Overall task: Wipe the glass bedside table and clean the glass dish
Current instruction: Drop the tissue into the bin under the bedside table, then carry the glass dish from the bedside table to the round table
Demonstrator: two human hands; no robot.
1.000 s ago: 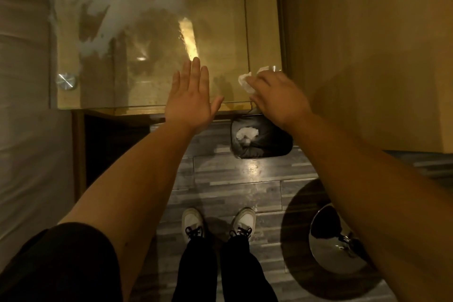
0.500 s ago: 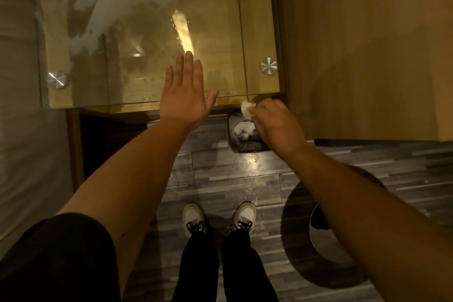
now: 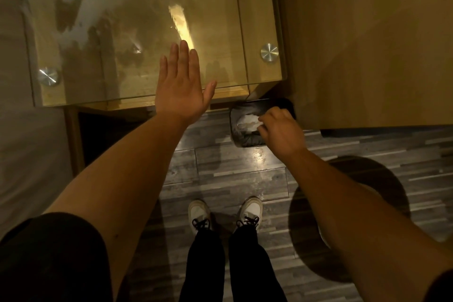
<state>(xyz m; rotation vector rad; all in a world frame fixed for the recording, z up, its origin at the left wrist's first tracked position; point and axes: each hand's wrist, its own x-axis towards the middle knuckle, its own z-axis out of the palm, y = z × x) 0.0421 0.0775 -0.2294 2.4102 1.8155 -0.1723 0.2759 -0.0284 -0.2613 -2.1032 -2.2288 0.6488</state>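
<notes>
While unlabelled — left hand (image 3: 182, 86) spread on glass table (image 3: 137, 32), right hand (image 3: 279, 130) pinching tissue (image 3: 247, 122) over bin (image 3: 247, 138).

Landmark: the glass table top (image 3: 137, 39). Its surface is free of objects; only two metal studs (image 3: 269, 51) stand up at the near corners, and the left hand (image 3: 182, 86) lies flat, fingers spread, over the near edge btw. them. To the right of the top a wood wall (image 3: 362, 39) closes the way. Below the near right corner sits a black bin (image 3: 245, 138) with white paper inside; the right hand (image 3: 279, 130) covers its opening. W/ the floor (image 3: 220, 167) in front free, approach is open.
</notes>
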